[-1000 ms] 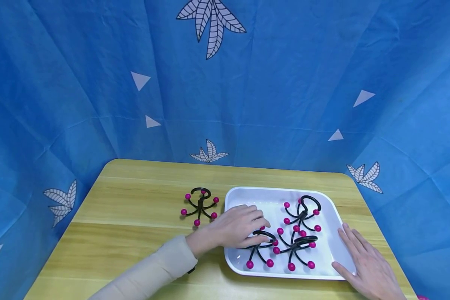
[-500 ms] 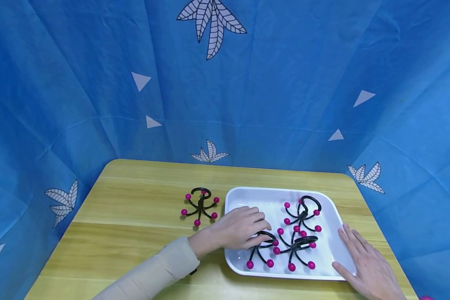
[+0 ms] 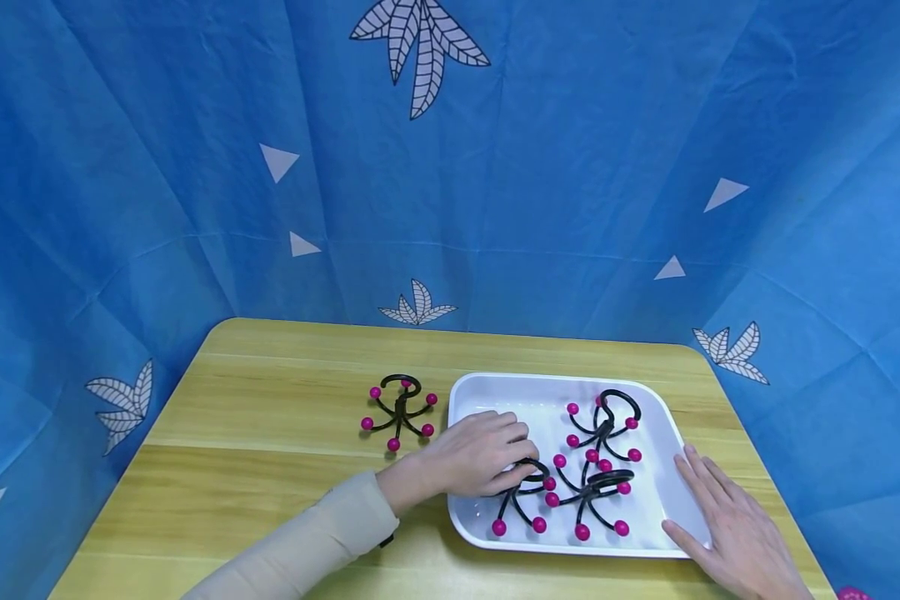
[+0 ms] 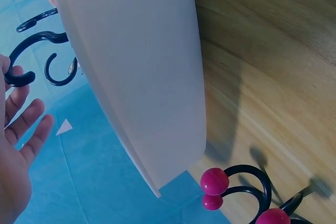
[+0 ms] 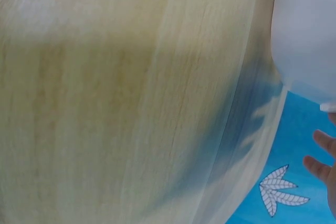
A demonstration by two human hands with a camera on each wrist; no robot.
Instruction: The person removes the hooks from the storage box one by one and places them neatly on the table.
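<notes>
In the head view my left hand reaches over the left side of a white tray. Its thumb and forefinger are at the hooked top of a black multi-prong hook with pink ball tips. The left wrist view shows the curved hook top at the fingers of the left hand, the other fingers loosely bent. Two more such hooks lie in the tray, one at the back right and one front centre. My right hand rests with straight, spread fingers along the tray's right rim.
Another pink-tipped black hook stands on the wooden table, left of the tray. A blue curtain with leaf prints hangs behind and along both sides of the table.
Almost nothing moves. The left hand stays at the same hook with only a slight shift of its fingers, and the right hand keeps its place on the tray rim.
</notes>
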